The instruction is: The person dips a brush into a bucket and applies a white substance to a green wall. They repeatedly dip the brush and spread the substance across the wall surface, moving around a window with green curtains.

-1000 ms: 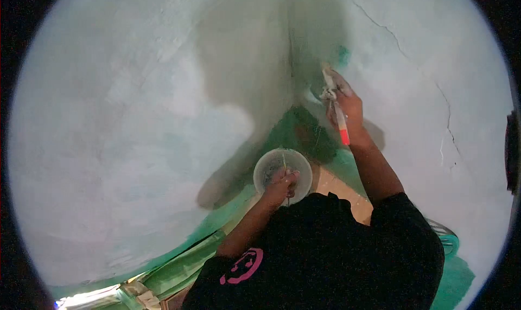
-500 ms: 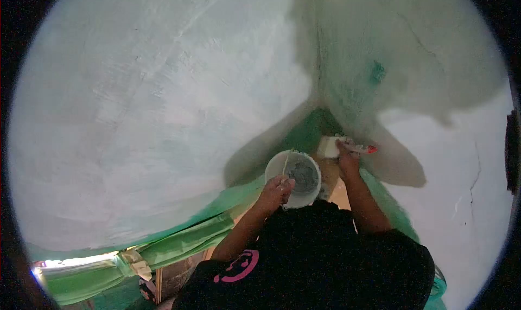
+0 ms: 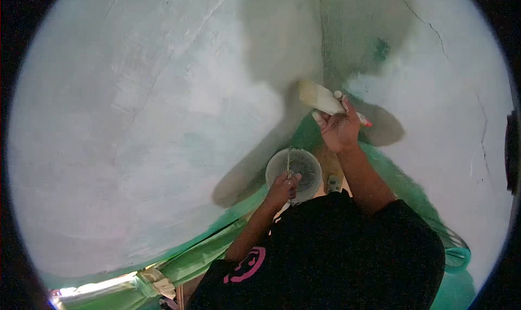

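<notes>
My right hand [image 3: 341, 125] is closed round the handle of a wide paintbrush [image 3: 324, 99], whose pale bristles point left against the wall near the corner. The red end of the handle sticks out to the right of the palm. Lower down, my left hand [image 3: 284, 188] grips the handle of a white bucket [image 3: 275, 166] with a greyish liquid inside. The whitish wall [image 3: 135, 147] fills the left side, and a second wall [image 3: 423, 163] meets it at the corner.
Green unpainted-looking patches [image 3: 393, 174] run along the lower walls. Green cloth [image 3: 201, 250] hangs at the lower left, near a bright gap. A teal object [image 3: 457, 259] is at the lower right. Thin cracks mark the right wall.
My right hand has risen with the brush, which now reaches up and left to the wall by the corner. My left hand and the bucket have barely moved.
</notes>
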The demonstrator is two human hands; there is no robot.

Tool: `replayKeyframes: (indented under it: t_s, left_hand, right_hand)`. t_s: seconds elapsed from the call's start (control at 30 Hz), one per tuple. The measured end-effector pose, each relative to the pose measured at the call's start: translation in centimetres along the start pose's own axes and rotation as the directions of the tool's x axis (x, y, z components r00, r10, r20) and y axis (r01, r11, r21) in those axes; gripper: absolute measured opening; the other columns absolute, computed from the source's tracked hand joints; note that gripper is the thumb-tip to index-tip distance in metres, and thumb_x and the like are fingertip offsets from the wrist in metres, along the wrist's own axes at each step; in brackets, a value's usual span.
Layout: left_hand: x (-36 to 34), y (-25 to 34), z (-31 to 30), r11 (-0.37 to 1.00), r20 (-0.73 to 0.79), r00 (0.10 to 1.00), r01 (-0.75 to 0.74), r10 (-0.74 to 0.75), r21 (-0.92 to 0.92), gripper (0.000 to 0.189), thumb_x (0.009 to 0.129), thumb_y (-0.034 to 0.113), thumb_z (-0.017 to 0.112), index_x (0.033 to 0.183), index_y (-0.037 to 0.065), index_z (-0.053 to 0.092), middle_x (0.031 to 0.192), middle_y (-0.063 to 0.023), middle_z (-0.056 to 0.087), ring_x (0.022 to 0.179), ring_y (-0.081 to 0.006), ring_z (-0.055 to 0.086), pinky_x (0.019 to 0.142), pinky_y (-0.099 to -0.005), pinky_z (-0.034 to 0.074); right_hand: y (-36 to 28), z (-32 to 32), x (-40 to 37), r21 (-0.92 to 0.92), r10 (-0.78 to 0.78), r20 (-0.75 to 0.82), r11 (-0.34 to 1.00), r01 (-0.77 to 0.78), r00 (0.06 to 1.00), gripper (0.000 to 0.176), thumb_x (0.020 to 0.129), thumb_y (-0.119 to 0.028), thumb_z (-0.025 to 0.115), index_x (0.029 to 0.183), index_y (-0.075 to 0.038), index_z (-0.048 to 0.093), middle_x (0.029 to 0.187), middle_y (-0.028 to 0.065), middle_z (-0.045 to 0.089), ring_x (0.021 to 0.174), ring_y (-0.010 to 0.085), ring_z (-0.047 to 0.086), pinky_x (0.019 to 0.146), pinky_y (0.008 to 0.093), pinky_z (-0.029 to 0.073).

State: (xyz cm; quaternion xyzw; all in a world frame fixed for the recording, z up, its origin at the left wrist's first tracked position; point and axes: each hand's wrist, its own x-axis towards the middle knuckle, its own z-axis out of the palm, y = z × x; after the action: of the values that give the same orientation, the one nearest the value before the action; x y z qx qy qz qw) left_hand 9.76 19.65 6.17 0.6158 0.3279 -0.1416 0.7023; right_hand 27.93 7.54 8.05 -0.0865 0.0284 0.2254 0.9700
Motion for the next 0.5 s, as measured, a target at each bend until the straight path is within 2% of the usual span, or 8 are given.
replayKeyframes:
  t_s: [0.07,0.13,0.27,0.33,0.37,0.4,0.43,0.5]
  left_hand:
    - [-0.1,0.1,-0.8,0.999,0.083,0.997,0.005,-0.001,-0.044,0.021,0.082,0.027,0.053,0.074,0.012,0.040,0.060,0.0043,0.031,0.048,-0.0085,0.030,0.043,-0.0246,0.024]
    - [0.1,0.1,-1.1,0.999,0.077,0.997,0.022,-0.020,-0.029,0.021,0.083,0.026,0.053,0.074,0.013,0.039,0.060,0.0043,0.031,0.048,-0.0080,0.030,0.043,-0.0241,0.024]
    - [1.3,-0.5,-2.2,0.997,0.129,0.988,0.081,-0.080,-0.006,0.022,0.083,0.026,0.052,0.073,0.013,0.037,0.058,0.0044,0.030,0.047,-0.0071,0.029,0.042,-0.0229,0.023]
    - [2.0,-0.8,-2.5,0.999,0.152,0.987,0.047,-0.047,0.000,0.022,0.083,0.026,0.052,0.073,0.014,0.036,0.057,0.0043,0.030,0.046,-0.0072,0.029,0.042,-0.0232,0.023]
    - [2.2,-1.2,-2.5,1.000,0.169,0.985,0.020,-0.019,-0.002,0.023,0.083,0.026,0.052,0.072,0.014,0.036,0.057,0.0042,0.030,0.046,-0.0073,0.028,0.042,-0.0235,0.023]
    - [2.6,-1.7,-2.7,1.000,0.173,0.985,0.024,-0.024,0.001,0.023,0.083,0.026,0.052,0.072,0.014,0.036,0.057,0.0042,0.030,0.046,-0.0073,0.028,0.042,-0.0235,0.023]
    - [2.9,-2.2,-2.8,1.000,0.187,0.982,0.031,-0.031,0.002,0.023,0.083,0.026,0.052,0.072,0.014,0.036,0.057,0.0040,0.030,0.046,-0.0074,0.029,0.043,-0.0237,0.024]
    - [3.8,-3.3,-3.2,0.999,0.209,0.977,0.037,-0.038,0.011,0.023,0.083,0.026,0.052,0.072,0.014,0.036,0.058,0.0038,0.031,0.047,-0.0075,0.029,0.043,-0.0239,0.024]
  right_hand:
    - [1.2,-4.9,1.4,-0.346,-0.029,0.103,0.936,0.064,0.994,0.027,0.085,-0.034,0.048,0.099,-0.011,0.050,0.098,0.0069,0.052,0.087,0.0222,0.053,0.066,0.0364,0.049]
    - [4.0,-9.4,2.0,-0.723,-0.181,-0.146,0.691,0.021,0.973,0.027,0.084,-0.022,0.052,0.107,-0.009,0.046,0.100,0.0064,0.052,0.090,0.0207,0.054,0.071,0.0330,0.048]
    - [7.1,-23.5,4.8,-0.834,-0.203,-0.154,0.552,-0.017,0.967,0.029,0.083,-0.022,0.053,0.108,-0.008,0.047,0.100,0.0057,0.052,0.087,0.0188,0.054,0.071,0.0319,0.047]
    - [7.7,-25.0,5.5,-0.892,-0.208,-0.161,0.449,-0.052,0.965,0.030,0.083,-0.022,0.054,0.108,-0.007,0.047,0.099,0.0053,0.053,0.085,0.0176,0.054,0.071,0.0312,0.046]
    - [7.0,-26.0,5.7,-0.889,-0.213,-0.165,0.454,-0.052,0.963,0.030,0.083,-0.022,0.054,0.108,-0.007,0.047,0.099,0.0053,0.053,0.085,0.0176,0.054,0.071,0.0312,0.046]
    - [5.6,-21.1,5.1,-0.670,-0.123,-0.299,0.734,-0.116,0.946,0.028,0.083,-0.022,0.053,0.107,-0.007,0.048,0.099,0.0059,0.054,0.085,0.0177,0.055,0.072,0.0313,0.046]
    - [5.3,-14.3,5.1,-0.362,0.004,-0.397,0.918,-0.160,0.918,0.027,0.083,-0.021,0.052,0.105,-0.007,0.049,0.098,0.0064,0.055,0.085,0.0177,0.055,0.073,0.0314,0.046]
    - [2.7,-8.9,4.6,-0.283,-0.151,-0.112,0.952,0.114,0.982,0.023,0.084,-0.021,0.051,0.103,-0.007,0.051,0.094,0.0072,0.057,0.083,0.0177,0.057,0.072,0.0298,0.048]
